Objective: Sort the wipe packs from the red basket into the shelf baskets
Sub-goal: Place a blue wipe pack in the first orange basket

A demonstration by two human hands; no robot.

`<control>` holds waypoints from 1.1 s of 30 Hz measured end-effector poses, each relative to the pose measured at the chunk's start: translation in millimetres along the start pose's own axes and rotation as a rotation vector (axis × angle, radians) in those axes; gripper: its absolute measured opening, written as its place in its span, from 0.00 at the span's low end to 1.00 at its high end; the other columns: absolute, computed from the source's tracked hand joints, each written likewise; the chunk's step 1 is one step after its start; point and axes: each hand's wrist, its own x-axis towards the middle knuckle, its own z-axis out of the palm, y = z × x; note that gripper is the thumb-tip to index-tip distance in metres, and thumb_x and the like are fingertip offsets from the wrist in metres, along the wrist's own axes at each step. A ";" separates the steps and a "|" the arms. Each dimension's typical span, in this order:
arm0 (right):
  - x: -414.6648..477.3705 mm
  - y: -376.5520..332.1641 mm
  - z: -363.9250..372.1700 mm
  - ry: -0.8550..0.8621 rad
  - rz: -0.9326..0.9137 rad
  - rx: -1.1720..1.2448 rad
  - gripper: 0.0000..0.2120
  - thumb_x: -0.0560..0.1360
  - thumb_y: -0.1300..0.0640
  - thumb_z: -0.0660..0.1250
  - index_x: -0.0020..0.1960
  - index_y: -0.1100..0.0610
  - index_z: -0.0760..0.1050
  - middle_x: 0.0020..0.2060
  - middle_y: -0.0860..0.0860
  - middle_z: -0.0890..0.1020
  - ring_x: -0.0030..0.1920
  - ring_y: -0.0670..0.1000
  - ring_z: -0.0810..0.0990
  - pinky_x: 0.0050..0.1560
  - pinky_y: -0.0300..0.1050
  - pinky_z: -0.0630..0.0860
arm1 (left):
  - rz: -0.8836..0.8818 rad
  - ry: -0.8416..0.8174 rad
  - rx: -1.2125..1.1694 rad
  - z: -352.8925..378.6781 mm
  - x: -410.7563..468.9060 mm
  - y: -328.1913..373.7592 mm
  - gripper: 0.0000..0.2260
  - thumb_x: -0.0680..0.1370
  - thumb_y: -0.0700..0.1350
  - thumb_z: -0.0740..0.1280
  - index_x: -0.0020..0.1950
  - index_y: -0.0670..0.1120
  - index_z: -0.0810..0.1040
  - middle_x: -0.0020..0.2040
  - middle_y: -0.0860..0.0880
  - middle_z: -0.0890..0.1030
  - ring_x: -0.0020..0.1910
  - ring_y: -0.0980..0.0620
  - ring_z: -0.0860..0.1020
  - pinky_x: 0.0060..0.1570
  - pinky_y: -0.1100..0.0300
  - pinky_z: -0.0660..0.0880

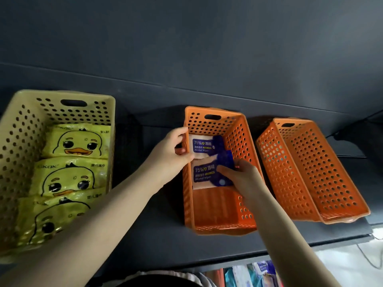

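Note:
Two blue and white alcohol wipe packs lie in the middle orange basket [219, 212] on the dark shelf. My left hand [172, 152] reaches over the basket's left wall and grips the far pack [204, 145] by its left end. My right hand [242, 177] rests inside the basket with its fingers on the right end of the near pack [204, 174]. The yellow basket [22, 129] at the left holds three yellow duck-print wipe packs [76, 141] in a row. The red basket is hidden.
A second orange basket [310, 172] stands at the right, angled, with nothing in it. The shelf's front edge [310, 245] runs below the baskets. Colourful packs [259, 274] show under it at the bottom.

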 end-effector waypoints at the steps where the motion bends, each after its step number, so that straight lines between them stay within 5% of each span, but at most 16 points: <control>1: 1.9 -0.5 -0.9 0.015 -0.056 -0.112 0.20 0.72 0.59 0.75 0.60 0.55 0.72 0.53 0.52 0.83 0.47 0.52 0.85 0.47 0.51 0.84 | 0.001 0.002 0.010 0.1 0.0 0.0 0.31 0.77 0.40 0.69 0.76 0.57 0.61 0.75 0.54 0.67 0.56 0.62 0.72 0.40 0.73 0.66; 5: 10.8 -6.9 0.3 0.047 -0.264 -0.505 0.30 0.72 0.60 0.74 0.69 0.51 0.64 0.57 0.49 0.79 0.51 0.50 0.80 0.42 0.42 0.80 | 0.005 0.002 0.039 -0.1 0.4 -0.2 0.31 0.78 0.41 0.69 0.76 0.58 0.60 0.75 0.54 0.66 0.59 0.61 0.71 0.41 0.73 0.66; 11: 20.8 0.7 11.8 -0.056 -0.340 -0.842 0.32 0.73 0.56 0.73 0.72 0.51 0.63 0.67 0.53 0.74 0.62 0.55 0.77 0.57 0.46 0.76 | -0.008 0.004 0.021 -0.8 2.6 -0.4 0.30 0.77 0.41 0.70 0.74 0.60 0.63 0.74 0.56 0.67 0.61 0.58 0.73 0.44 0.70 0.70; 15: 26.5 5.4 14.8 -0.078 -0.457 -1.103 0.28 0.74 0.51 0.72 0.71 0.49 0.67 0.74 0.50 0.61 0.72 0.56 0.63 0.70 0.53 0.67 | -0.031 0.002 -0.020 -0.3 4.2 0.7 0.30 0.77 0.40 0.70 0.73 0.59 0.64 0.66 0.60 0.68 0.61 0.57 0.74 0.45 0.70 0.70; 19: 31.6 12.1 19.4 -0.168 -0.391 -0.894 0.28 0.73 0.56 0.73 0.71 0.53 0.69 0.69 0.51 0.69 0.68 0.55 0.71 0.68 0.51 0.72 | -0.041 0.004 -0.036 0.2 5.1 1.5 0.30 0.76 0.39 0.71 0.72 0.59 0.65 0.60 0.63 0.67 0.59 0.58 0.75 0.50 0.66 0.74; 23: 32.9 17.0 19.5 -0.161 -0.392 -0.895 0.28 0.74 0.56 0.73 0.72 0.52 0.68 0.69 0.51 0.69 0.68 0.56 0.70 0.69 0.51 0.71 | -0.049 -0.007 -0.065 -0.3 6.2 0.9 0.30 0.75 0.38 0.71 0.71 0.59 0.66 0.60 0.63 0.69 0.59 0.57 0.75 0.60 0.50 0.77; 33: 37.9 17.9 21.3 -0.149 -0.378 -0.864 0.30 0.73 0.57 0.73 0.73 0.51 0.68 0.70 0.51 0.68 0.69 0.54 0.69 0.71 0.49 0.67 | -0.025 -0.011 -0.129 0.4 10.9 -7.9 0.29 0.75 0.37 0.71 0.70 0.60 0.66 0.70 0.57 0.71 0.60 0.55 0.76 0.58 0.49 0.78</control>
